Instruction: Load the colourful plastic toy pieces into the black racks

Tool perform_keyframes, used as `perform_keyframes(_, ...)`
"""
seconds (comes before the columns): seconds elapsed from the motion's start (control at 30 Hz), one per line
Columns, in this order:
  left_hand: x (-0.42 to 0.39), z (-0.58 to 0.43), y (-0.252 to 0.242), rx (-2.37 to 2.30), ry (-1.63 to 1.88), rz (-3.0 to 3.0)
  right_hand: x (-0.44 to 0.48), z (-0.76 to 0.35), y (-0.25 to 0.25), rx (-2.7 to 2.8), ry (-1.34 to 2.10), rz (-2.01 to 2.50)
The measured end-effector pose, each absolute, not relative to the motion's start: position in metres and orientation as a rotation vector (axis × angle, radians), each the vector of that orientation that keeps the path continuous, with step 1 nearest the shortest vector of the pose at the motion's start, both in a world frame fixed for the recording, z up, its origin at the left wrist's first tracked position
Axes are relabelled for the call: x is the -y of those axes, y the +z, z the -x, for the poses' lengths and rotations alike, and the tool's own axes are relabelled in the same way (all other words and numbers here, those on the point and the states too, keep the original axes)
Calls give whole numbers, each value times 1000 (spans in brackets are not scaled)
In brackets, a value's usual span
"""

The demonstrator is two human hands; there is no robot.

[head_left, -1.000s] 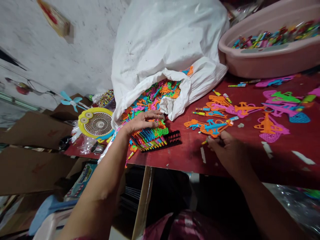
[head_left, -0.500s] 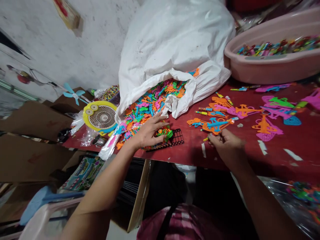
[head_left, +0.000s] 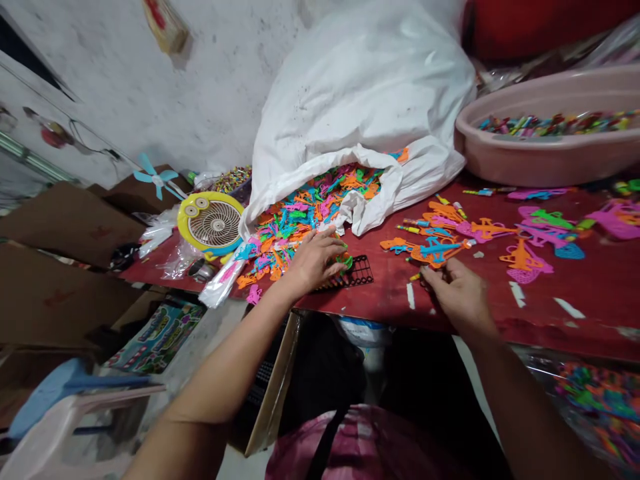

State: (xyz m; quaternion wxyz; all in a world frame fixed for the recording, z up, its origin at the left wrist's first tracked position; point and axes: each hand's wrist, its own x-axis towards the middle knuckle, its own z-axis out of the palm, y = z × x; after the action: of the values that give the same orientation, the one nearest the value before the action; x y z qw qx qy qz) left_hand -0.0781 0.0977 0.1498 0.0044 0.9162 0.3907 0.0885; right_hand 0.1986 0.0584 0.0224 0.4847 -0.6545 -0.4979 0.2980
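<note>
As we watch from the head camera, the big change is at the black plastic rack [head_left: 357, 272], packed with coloured pieces a moment ago and now lying nearly bare, its grid showing just right of centre on the red tabletop [head_left: 575, 313]. Our left hand [head_left: 315, 260] is curled down over the rack's left end, fingers bent narrow around a green plastic piece [head_left: 346, 261], though they hide so much of it that we can't say whether it is truly gripped. Down at about 4 o'clock, our right hand [head_left: 455, 293] is drawn into a narrow pinch, thumb and fingertips together just below the orange and blue plastic shapes [head_left: 435, 252]; whether anything small sits in that pinch, we cannot tell. Out at 3 o'clock, more pink and orange plastic shapes [head_left: 530, 263] lie spread across the red surface. At 12 o'clock the white woven sack [head_left: 360, 87] sags open, spilling a heap of multicoloured plastic pieces [head_left: 310, 213] from its mouth. At 2 o'clock the pink plastic tub [head_left: 545, 163] holds a layer of small bright sticks [head_left: 550, 125], and at 9 o'clock a yellow desk fan [head_left: 210, 223] sits right beside the spill.
</note>
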Motion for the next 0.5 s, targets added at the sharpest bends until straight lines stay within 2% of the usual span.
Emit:
perform_keyframes(0.2, -99, 78, 152, -1240, 252, -2907, -57, -199, 25, 1238, 675, 1571)
perform_keyframes(0.33, -66, 67, 140, -1390, 634, -2881, -61, -200, 26, 1214, 761, 1517)
perform_keyframes(0.43, -30, 50, 105, -1512, 949, -2622, -77, -201, 25, 1227, 796, 1537)
perform_keyframes(0.5, -10, 39, 74, -1514, 968, -2480, -93, -203, 25, 1303, 727, 1577)
